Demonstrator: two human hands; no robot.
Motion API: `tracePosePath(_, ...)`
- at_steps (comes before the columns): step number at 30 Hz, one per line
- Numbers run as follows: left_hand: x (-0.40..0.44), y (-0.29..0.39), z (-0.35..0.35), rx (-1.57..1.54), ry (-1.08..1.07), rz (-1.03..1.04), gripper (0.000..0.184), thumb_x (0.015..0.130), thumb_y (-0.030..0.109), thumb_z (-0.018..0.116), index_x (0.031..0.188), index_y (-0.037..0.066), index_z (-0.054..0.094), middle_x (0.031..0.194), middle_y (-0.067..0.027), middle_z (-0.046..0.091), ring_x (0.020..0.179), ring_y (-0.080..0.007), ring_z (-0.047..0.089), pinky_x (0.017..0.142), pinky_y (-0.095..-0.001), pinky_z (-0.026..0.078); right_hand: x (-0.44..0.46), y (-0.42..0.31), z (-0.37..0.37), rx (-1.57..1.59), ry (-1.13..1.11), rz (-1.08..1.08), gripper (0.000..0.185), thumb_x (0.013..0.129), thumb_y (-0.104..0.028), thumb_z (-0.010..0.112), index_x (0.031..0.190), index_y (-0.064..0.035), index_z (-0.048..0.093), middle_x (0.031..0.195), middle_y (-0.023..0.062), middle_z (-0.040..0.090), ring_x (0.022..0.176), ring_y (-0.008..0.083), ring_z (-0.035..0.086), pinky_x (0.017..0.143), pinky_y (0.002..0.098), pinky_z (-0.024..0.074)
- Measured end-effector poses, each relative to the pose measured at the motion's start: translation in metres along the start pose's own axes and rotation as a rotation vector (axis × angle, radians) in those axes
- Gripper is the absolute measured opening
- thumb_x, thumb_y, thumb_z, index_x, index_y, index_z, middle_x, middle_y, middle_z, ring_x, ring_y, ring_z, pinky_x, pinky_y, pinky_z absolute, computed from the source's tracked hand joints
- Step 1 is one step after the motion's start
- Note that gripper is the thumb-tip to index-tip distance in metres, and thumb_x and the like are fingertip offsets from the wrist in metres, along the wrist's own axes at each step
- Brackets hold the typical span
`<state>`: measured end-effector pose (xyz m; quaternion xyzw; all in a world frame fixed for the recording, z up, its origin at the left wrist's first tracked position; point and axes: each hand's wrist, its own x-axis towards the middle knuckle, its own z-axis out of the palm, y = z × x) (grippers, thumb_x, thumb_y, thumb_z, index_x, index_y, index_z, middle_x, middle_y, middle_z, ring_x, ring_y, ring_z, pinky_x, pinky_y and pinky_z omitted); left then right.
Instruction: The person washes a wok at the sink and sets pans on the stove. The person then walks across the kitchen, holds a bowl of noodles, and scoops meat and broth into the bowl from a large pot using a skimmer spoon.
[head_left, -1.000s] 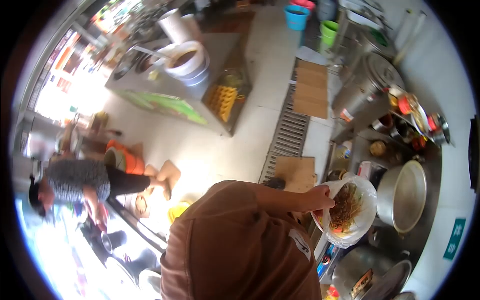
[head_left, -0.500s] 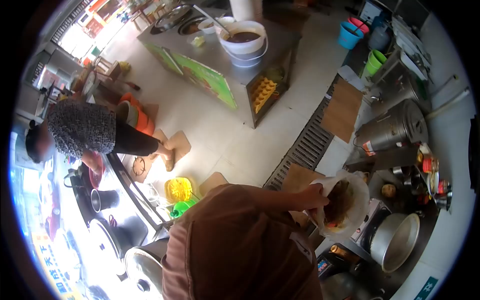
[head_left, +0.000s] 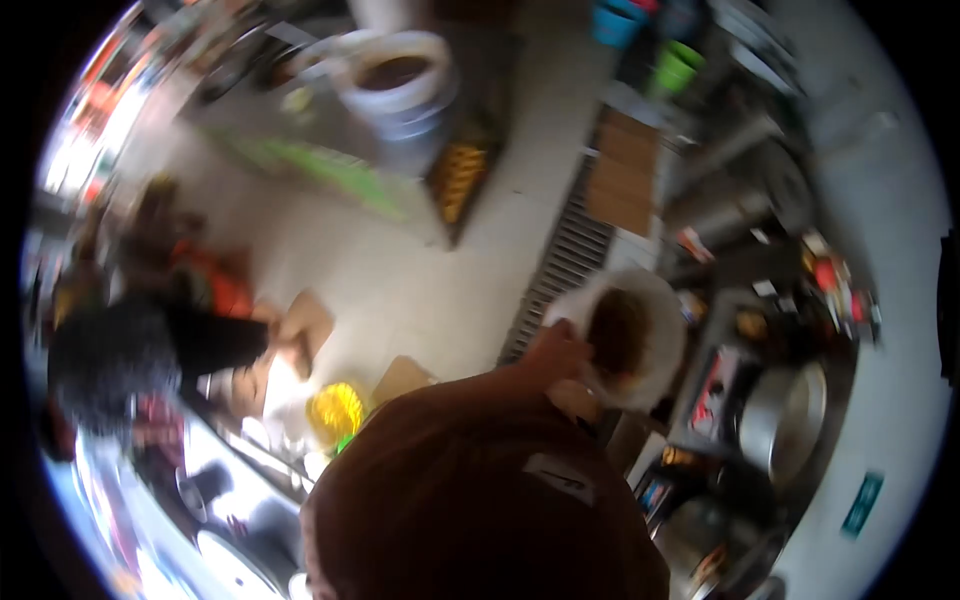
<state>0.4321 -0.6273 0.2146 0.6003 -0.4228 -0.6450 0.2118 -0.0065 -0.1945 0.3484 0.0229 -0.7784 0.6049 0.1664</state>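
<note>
My left hand (head_left: 558, 357) is closed on the near rim of a white bowl (head_left: 660, 345), which looks lined with a thin plastic bag. Brown food (head_left: 617, 335) lies in it, possibly noodles; blur hides the detail. Tilted toward me, the bowl hangs above the floor beside the stove. My brown sleeve and shirt (head_left: 450, 490) fill the bottom of the view. No part of my right hand shows.
On the right stand a gas stove (head_left: 712, 395) and a large metal pot (head_left: 785, 425). A floor drain (head_left: 560, 265) runs past cardboard (head_left: 622, 170). A counter carries a white bucket (head_left: 405, 85) of dark liquid. Another person (head_left: 120, 350) bends at the left worktop.
The view has swung and blurred, shifting much of the room leftward. My left hand and the bowl appear farther left and higher, still together. The other person appears lower in the view.
</note>
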Motion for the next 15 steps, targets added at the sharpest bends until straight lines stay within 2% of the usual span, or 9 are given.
tracePosePath(2, 0.013, -0.016, -0.005, -0.218, -0.048, -0.042, 0.029, 0.076, 0.018, 0.065, 0.084, -0.005, 0.049, 0.067, -0.0126, 0.057, 0.056, -0.0201, 0.061, 0.046, -0.0323, 0.050, 0.016, 0.006, -0.013, 0.257, 0.022, 0.158, 0.017, 0.084, -0.007, 0.053, 0.068, -0.0074, 0.050, 0.062, -0.0009, 0.046, 0.056, 0.0128, 0.047, 0.053, 0.0227, 0.0425)
tracePosePath(5, 0.017, -0.003, -0.008, -0.206, -0.072, -0.035, 0.028, 0.078, 0.015, 0.065, 0.087, -0.006, 0.049, 0.069, -0.0121, 0.057, 0.055, -0.0190, 0.060, 0.046, -0.0313, 0.050, 0.020, 0.007, -0.038, 0.590, 0.010, 0.361, 0.018, 0.084, -0.007, 0.053, 0.067, -0.0080, 0.050, 0.062, -0.0011, 0.045, 0.058, 0.0125, 0.047, 0.055, 0.0226, 0.0439)
tracePosePath(6, 0.019, -0.001, -0.009, -0.234, -0.056, -0.048, 0.024, 0.079, 0.014, 0.065, 0.086, -0.003, 0.048, 0.071, -0.0119, 0.057, 0.054, -0.0193, 0.060, 0.045, -0.0308, 0.050, 0.019, 0.008, -0.044, 0.690, -0.013, 0.416, 0.018, 0.085, -0.007, 0.053, 0.066, -0.0082, 0.049, 0.062, -0.0011, 0.045, 0.058, 0.0124, 0.048, 0.056, 0.0225, 0.0443)
tracePosePath(8, 0.024, 0.000, -0.010, -0.254, -0.034, -0.054, 0.021, 0.081, 0.012, 0.065, 0.085, 0.001, 0.047, 0.073, -0.0117, 0.057, 0.053, -0.0195, 0.059, 0.044, -0.0303, 0.050, 0.003, -0.005, -0.037, 0.848, -0.077, 0.502, 0.016, 0.091, -0.006, 0.048, 0.077, -0.0082, 0.042, 0.070, -0.0001, 0.040, 0.061, 0.0111, 0.041, 0.052, 0.0217, 0.0393)
tracePosePath(9, 0.028, 0.000, -0.009, -0.239, -0.045, -0.070, 0.021, 0.081, 0.012, 0.064, 0.085, 0.001, 0.047, 0.073, -0.0116, 0.057, 0.053, -0.0196, 0.059, 0.044, -0.0304, 0.050, -0.004, -0.021, -0.030, 0.940, 0.000, 0.615, 0.017, 0.092, -0.008, 0.048, 0.077, -0.0097, 0.038, 0.068, -0.0010, 0.036, 0.058, 0.0103, 0.038, 0.052, 0.0215, 0.0365)
tracePosePath(12, 0.032, 0.002, -0.007, -0.246, -0.042, -0.079, 0.022, 0.080, 0.013, 0.065, 0.086, 0.000, 0.047, 0.072, -0.0115, 0.057, 0.053, -0.0204, 0.059, 0.046, -0.0311, 0.051, 0.006, -0.007, -0.044, 0.857, -0.070, 0.588, 0.015, 0.092, -0.011, 0.047, 0.079, -0.0095, 0.040, 0.069, -0.0010, 0.038, 0.058, 0.0091, 0.041, 0.051, 0.0216, 0.0387)
tracePosePath(13, 0.031, 0.003, -0.007, -0.232, -0.059, -0.083, 0.023, 0.080, 0.014, 0.065, 0.087, 0.000, 0.048, 0.072, -0.0114, 0.057, 0.053, -0.0208, 0.059, 0.046, -0.0312, 0.051, 0.014, 0.009, -0.053, 0.854, -0.098, 0.517, 0.015, 0.092, -0.012, 0.047, 0.078, -0.0095, 0.041, 0.069, -0.0013, 0.038, 0.058, 0.0087, 0.042, 0.051, 0.0216, 0.0397)
tracePosePath(15, 0.031, 0.003, -0.009, -0.227, -0.055, -0.090, 0.024, 0.080, 0.014, 0.066, 0.087, -0.001, 0.048, 0.072, -0.0114, 0.057, 0.053, -0.0213, 0.059, 0.047, -0.0314, 0.052, 0.026, 0.026, -0.063, 1.003, -0.235, 0.601, 0.017, 0.092, -0.015, 0.048, 0.077, -0.0102, 0.040, 0.068, -0.0013, 0.039, 0.059, 0.0091, 0.043, 0.052, 0.0224, 0.0409)
